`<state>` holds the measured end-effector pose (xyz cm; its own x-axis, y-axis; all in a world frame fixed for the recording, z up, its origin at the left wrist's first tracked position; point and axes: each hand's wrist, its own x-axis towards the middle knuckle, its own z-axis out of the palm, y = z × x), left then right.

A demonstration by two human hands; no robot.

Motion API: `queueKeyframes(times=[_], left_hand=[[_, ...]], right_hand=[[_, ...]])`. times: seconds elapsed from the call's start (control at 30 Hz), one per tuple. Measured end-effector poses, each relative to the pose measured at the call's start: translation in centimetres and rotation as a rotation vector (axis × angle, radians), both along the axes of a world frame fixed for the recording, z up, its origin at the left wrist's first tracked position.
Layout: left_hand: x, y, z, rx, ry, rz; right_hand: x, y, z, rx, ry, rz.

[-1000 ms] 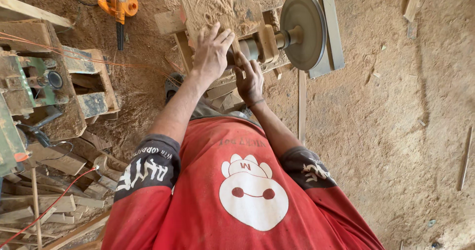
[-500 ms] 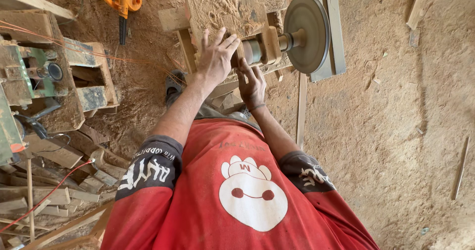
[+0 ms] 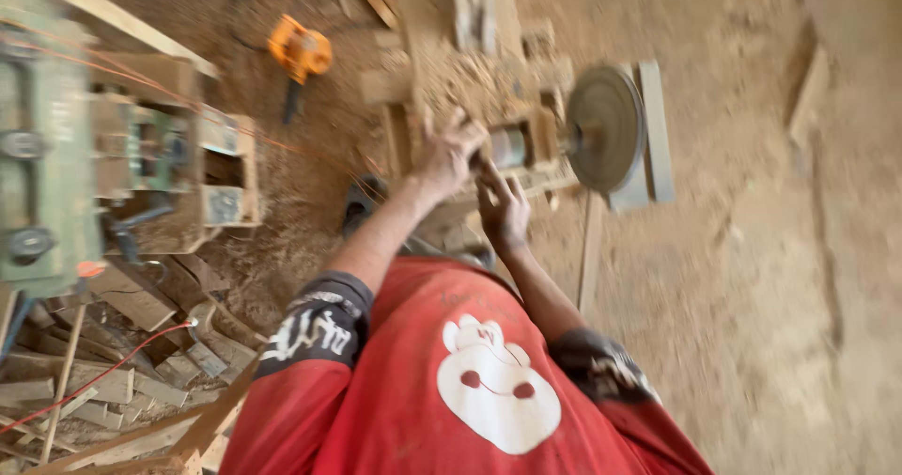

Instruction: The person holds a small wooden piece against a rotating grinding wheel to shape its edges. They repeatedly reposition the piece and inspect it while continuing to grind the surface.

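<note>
Head view, blurred by motion: both hands meet at a small wooden lathe-like rig (image 3: 507, 146), at the short grey cylinder (image 3: 508, 145) on its shaft, just left of a large grey disc (image 3: 604, 128) mounted edge-on. The left hand (image 3: 449, 151) lies over the rig's wooden frame with its fingers curled down onto the near end of the cylinder; whether they clasp it or only press on it I cannot tell, since the knuckles hide the contact. The right hand (image 3: 503, 207) sits just below, fingers pointing up toward the underside of the cylinder; its fingertips are lost behind the left hand, so its grip is likewise unclear, though it looks loosely cupped rather than flat.

Sawdust and shavings (image 3: 460, 71) are heaped on the rig's bed above the hands. An orange power tool (image 3: 301, 50) lies on the dusty floor to the upper left, well apart from the hands. Further left stands a green machine (image 3: 47, 155) with a wooden housing, cut off by the frame edge. Offcuts of wood (image 3: 122, 381) litter the lower left corner, a red cord (image 3: 113, 367) running across them. The person's red shirt (image 3: 451, 381) fills the bottom of the view.
</note>
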<state>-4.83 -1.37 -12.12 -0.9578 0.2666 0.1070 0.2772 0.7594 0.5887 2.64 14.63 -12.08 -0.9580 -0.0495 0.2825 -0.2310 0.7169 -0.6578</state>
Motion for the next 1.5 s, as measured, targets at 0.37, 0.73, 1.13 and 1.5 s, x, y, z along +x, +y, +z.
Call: queueKeyframes(times=[0.37,0.73,1.13,1.5], left_hand=[[-1.7,0.0,-0.1,-0.041,-0.081,-0.073],[1.2,2.2,2.2,1.161,-0.344,0.403],[2.9,1.6,3.9,0.848,-0.176,0.535],[5.1,1.4,3.7,0.298,-0.061,0.294]], right_hand=[[-2.0,0.6,-1.9,0.055,0.015,0.017],[-4.1,3.2,-0.5,-1.057,-0.530,0.057],[0.8,0.8,3.9,-0.927,-0.468,0.234],[4.2,-0.4,11.1,0.090,-0.085,-0.030]])
